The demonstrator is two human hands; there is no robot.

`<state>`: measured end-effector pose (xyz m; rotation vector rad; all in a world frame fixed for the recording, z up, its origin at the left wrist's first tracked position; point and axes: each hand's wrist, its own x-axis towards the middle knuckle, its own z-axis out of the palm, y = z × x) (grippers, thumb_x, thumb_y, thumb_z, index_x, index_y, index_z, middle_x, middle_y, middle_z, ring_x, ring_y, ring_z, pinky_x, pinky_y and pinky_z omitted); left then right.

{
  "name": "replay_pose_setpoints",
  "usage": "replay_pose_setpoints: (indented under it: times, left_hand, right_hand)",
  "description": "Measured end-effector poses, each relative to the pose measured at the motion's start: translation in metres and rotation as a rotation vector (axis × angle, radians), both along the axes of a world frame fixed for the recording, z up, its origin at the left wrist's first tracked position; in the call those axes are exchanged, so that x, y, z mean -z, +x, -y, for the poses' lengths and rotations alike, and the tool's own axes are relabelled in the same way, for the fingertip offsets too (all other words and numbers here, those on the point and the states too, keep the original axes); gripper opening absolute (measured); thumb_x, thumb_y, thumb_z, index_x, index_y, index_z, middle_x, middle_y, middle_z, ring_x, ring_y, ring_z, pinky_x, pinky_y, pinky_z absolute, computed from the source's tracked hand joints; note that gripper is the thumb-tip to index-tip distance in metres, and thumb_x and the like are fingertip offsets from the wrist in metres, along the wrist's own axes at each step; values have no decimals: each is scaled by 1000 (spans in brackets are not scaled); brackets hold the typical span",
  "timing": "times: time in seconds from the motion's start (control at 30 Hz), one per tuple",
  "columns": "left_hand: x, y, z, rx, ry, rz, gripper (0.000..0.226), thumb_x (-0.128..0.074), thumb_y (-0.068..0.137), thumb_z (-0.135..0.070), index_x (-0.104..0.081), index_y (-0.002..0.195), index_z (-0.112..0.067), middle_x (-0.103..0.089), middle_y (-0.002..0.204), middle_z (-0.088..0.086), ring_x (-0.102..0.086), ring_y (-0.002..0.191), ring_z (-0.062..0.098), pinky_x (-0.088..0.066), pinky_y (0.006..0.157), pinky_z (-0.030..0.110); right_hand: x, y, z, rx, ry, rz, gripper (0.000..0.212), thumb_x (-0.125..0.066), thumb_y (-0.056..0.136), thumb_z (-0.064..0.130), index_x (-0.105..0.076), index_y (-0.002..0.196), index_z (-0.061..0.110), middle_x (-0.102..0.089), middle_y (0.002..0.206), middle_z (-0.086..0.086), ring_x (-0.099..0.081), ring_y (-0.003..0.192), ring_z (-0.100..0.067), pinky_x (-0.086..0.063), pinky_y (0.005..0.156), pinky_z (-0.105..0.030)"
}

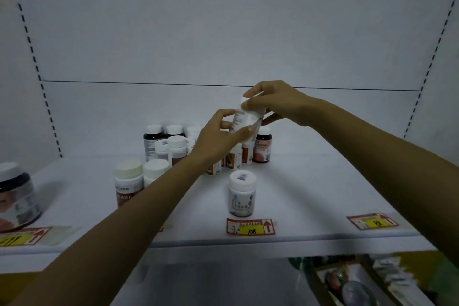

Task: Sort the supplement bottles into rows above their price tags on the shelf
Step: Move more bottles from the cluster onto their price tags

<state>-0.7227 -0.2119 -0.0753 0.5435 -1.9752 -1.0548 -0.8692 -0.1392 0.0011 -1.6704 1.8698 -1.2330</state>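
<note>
Left hand: your left hand [218, 138] curls its fingers and thumb round the lower body of a white bottle [241, 119].
Right hand: your right hand [278, 104] pinches the cap end of the same bottle, fingertips on top and thumb at the side.
Held bottle: it is lifted clear of the shelf [323, 181], slightly tilted, caught between both hands; its label print is too small to read.
Below the left hand: a cluster of bottles [173, 146] with white caps stands packed close together, partly hidden by your wrist.
Below the right hand: a dark bottle [262, 148] with a white cap stands upright at the cluster's right end.
Beside the left forearm: a cream-capped bottle [129, 181] and a white-capped bottle [156, 169] stand touching or nearly so.
Between the forearms, nearer you: a pale-labelled bottle [242, 194] stands upright just behind the middle price tag [250, 227], marked 108.
Below the right forearm: a right price tag [372, 221] lies at the shelf's front edge.
Far left of the left hand: a large dark jar [17, 196] stands just behind a left price tag [22, 236].
</note>
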Motion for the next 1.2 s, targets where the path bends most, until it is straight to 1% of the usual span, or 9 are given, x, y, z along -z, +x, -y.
replay_pose_setpoints:
  times: [0.27, 0.37, 0.47, 0.6, 0.7, 0.83, 0.9, 1.03, 1.2]
  left_hand:
    - [-8, 11, 0, 532, 537, -102, 36, -57, 84, -30, -56, 119, -19, -65, 118, 9, -62, 109, 25, -50, 95, 38]
    - [-13, 6, -3, 507, 554, -127, 28, -61, 85, -23, -59, 112, -16, -66, 112, 9, -63, 105, 24, -52, 93, 35]
    - [-18, -5, -9, 353, 411, -116, 19, -60, 86, -20, -59, 106, -21, -67, 104, 1, -64, 98, 18, -55, 85, 27]
    - [-11, -21, -13, -43, -69, -159, 46, -75, 74, -21, -50, 113, -20, -60, 100, -9, -59, 88, 5, -52, 66, 11]
    - [1, -32, -8, -360, -539, -110, 58, -79, 67, -32, -50, 116, -19, -55, 106, -1, -52, 95, 11, -46, 72, 20]
    - [6, -39, -8, -540, -783, -64, 62, -73, 65, -43, -54, 115, -12, -56, 107, 8, -50, 95, 19, -39, 72, 21]
    - [8, -41, -9, -466, -693, -65, 65, -70, 65, -48, -51, 117, -15, -54, 110, 3, -48, 97, 13, -39, 73, 15]
    - [6, -40, -12, -169, -191, -75, 48, -70, 78, -39, -46, 118, -27, -54, 111, -9, -56, 99, 5, -50, 73, 14]
    - [8, -39, -13, -124, -149, 27, 54, -72, 75, -35, -44, 120, -27, -56, 111, -11, -57, 103, 7, -51, 71, 12]
  right_hand:
    - [-12, -12, -17, -208, 3, 134, 21, -55, 89, 9, -66, 104, 19, -65, 108, -2, -63, 98, -18, -57, 72, -27]
    - [-19, -21, -20, -278, 16, 160, 27, -51, 89, 3, -65, 105, 20, -63, 113, -5, -61, 102, -19, -56, 78, -30]
    - [-21, -33, -18, -303, 17, 175, 29, -52, 89, 3, -64, 109, 19, -60, 120, -7, -60, 107, -22, -55, 80, -31]
    - [-16, -46, -14, -224, 25, 138, 25, -61, 89, 29, -63, 112, 23, -63, 115, -2, -64, 105, -23, -57, 79, -33]
    - [-8, -52, -11, -199, 82, 113, 40, -59, 85, 48, -61, 115, 22, -65, 114, -5, -68, 99, -26, -58, 76, -36]
    - [2, -54, -7, -239, 99, 143, 36, -60, 87, 42, -61, 115, 18, -69, 104, -7, -71, 88, -25, -58, 69, -34]
    - [3, -58, -8, -254, 106, 149, 32, -63, 88, 33, -61, 116, 19, -69, 105, -7, -71, 87, -22, -58, 69, -33]
    - [2, -70, -10, -311, 143, 133, 35, -65, 87, 20, -58, 121, 22, -64, 114, -9, -66, 100, -24, -58, 77, -35]
    - [5, -77, -6, -317, 158, 137, 34, -67, 84, 10, -55, 115, 15, -64, 115, -12, -66, 102, -25, -59, 79, -34]
